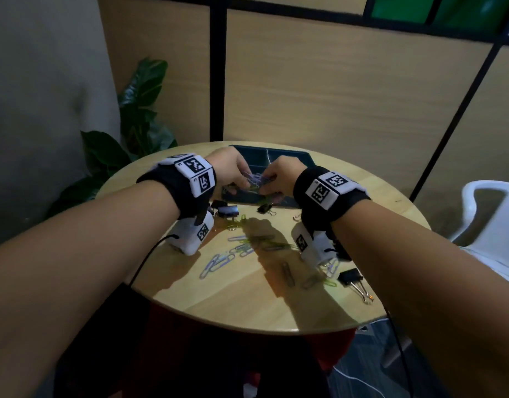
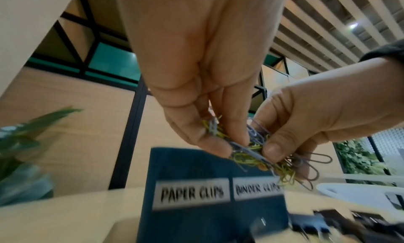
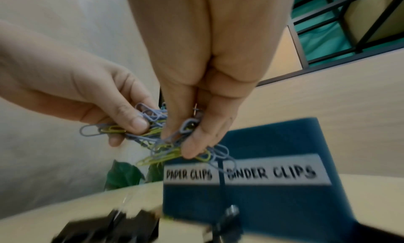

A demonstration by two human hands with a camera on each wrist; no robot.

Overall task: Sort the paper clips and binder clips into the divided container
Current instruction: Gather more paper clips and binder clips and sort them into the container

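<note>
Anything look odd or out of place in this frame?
Both hands, left and right, pinch one tangled clump of paper clips above the container; clips are snarled together rather than separate.

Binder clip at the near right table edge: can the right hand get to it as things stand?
Probably not right away: the right hand and left hand both pinch a paper clip bunch over the container. The binder clip lies uncovered, so once freed, likely yes.

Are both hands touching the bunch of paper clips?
Touching. In the left wrist view, the left hand and right hand both pinch the tangled bunch of paper clips between thumb and fingers; the right wrist view shows the same.
</note>
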